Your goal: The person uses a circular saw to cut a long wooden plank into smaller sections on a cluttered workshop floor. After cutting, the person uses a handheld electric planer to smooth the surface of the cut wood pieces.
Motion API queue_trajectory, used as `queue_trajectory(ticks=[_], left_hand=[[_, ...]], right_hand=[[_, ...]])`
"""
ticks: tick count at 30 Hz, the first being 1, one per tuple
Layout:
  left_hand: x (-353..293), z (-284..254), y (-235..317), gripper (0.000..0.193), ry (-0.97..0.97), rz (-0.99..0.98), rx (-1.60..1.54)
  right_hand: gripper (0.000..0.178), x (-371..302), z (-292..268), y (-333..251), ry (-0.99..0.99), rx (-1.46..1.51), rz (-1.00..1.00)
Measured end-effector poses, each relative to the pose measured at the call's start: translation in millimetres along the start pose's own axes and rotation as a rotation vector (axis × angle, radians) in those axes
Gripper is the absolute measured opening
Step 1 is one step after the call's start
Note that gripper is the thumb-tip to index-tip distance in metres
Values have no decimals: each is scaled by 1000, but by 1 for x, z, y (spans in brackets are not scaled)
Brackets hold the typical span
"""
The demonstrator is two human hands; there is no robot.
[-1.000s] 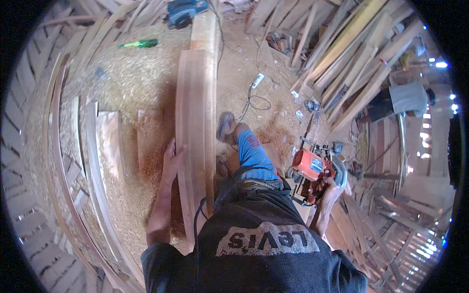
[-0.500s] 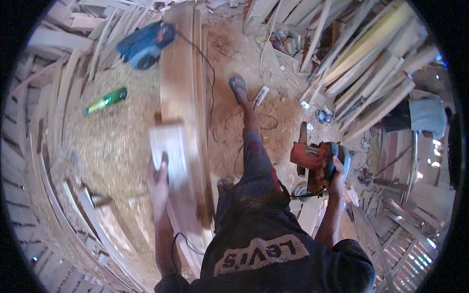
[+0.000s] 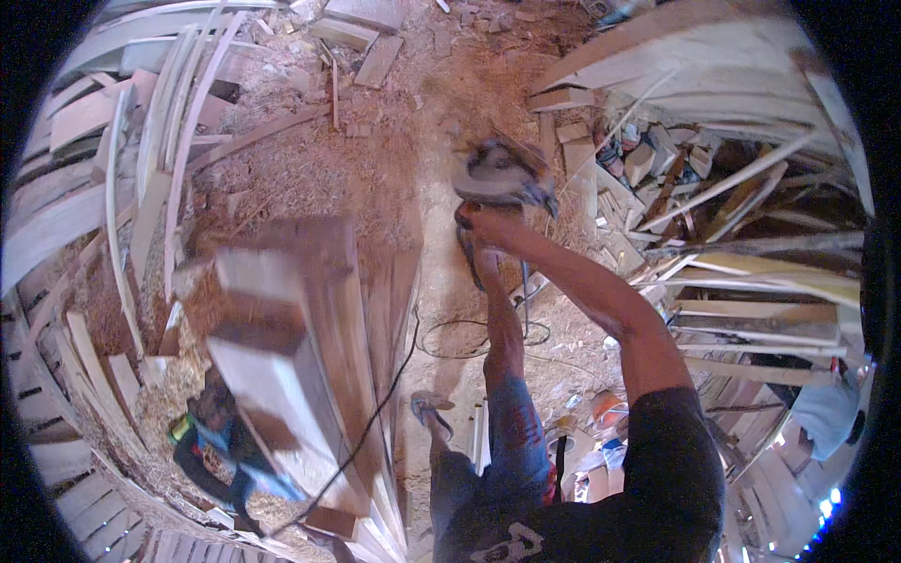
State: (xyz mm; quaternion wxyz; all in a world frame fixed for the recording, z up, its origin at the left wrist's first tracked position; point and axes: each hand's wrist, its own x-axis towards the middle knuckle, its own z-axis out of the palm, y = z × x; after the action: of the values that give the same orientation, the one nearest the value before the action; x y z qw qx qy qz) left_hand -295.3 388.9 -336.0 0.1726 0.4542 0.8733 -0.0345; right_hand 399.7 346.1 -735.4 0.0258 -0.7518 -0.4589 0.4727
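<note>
My right hand (image 3: 481,225) reaches forward over the dirt floor, fingers closed around the handle of a circular saw (image 3: 505,174). The saw is dark grey and blurred by motion, with a rounded guard. It hangs in the air beyond my forward foot, to the right of a stack of long boards (image 3: 328,375). My left hand does not show clearly; the lower edge cuts off that side. A short brown wood block (image 3: 332,522) lies at the near end of the boards.
A blue and dark power tool (image 3: 221,436) rests left of the boards, beside a green bottle (image 3: 178,429). A black cord (image 3: 380,399) crosses the boards. Offcuts (image 3: 657,155) and leaning planks (image 3: 751,281) crowd the right. Another person (image 3: 826,413) is at the far right.
My right hand has swung the saw from my right side to out in front. My view has turned and shifted forward. The left hand, earlier on a pale board, has dropped out of clear sight.
</note>
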Motion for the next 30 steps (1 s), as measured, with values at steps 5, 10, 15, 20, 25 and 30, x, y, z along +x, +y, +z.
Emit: queue_trajectory(ticks=[5, 10, 15, 20, 25, 30], left_hand=[[-24, 36, 62, 80, -7, -56, 53], [-18, 56, 105, 80, 0, -89, 112], [-11, 77, 131, 80, 4, -115, 153], [1, 91, 147, 81, -10, -100, 162], [2, 91, 154, 81, -26, -46, 148], [-3, 76, 148, 82, -50, 65, 80]], right_hand=[[53, 157, -25, 38, 84, -200, 203], [52, 227, -45, 86, 167, 48, 433], [51, 241, -11, 121, 76, 306, 631], [51, 232, 30, 127, 36, 462, 756], [50, 192, 30, 123, 25, 550, 799], [42, 99, 96, 111, 178, -351, 111]])
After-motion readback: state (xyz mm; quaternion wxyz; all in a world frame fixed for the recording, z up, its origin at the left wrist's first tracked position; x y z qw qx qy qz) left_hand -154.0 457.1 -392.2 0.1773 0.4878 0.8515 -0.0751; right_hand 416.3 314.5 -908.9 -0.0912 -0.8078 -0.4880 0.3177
